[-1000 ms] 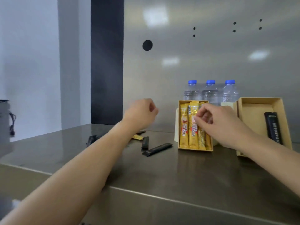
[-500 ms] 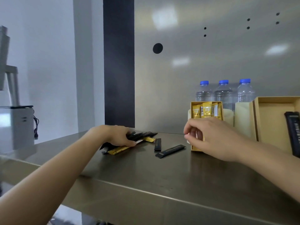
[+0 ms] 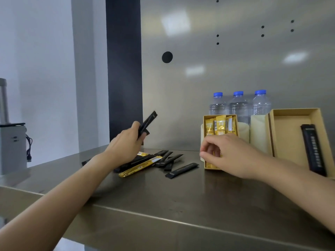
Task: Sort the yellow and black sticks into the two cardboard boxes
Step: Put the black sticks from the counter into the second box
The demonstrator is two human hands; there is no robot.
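Observation:
My left hand (image 3: 126, 144) is raised above the pile and grips a black stick (image 3: 147, 122), tilted up to the right. Below it lies a heap of black sticks (image 3: 168, 159) with a yellow stick (image 3: 139, 166) among them; one black stick (image 3: 182, 170) lies apart. My right hand (image 3: 230, 154) hovers in front of the left cardboard box (image 3: 205, 124), which holds several yellow sticks (image 3: 220, 125); its fingers are curled and I cannot tell if they hold anything. The right cardboard box (image 3: 290, 120) holds one black stick (image 3: 313, 149).
Three water bottles (image 3: 238, 105) with blue caps stand behind the boxes against the steel back wall. A grey device (image 3: 10, 145) with a cable stands at the far left. The steel counter edge (image 3: 163, 217) runs across in front.
My left hand has risen from the pile with a black stick in its fingers. My right hand has stayed in front of the left box.

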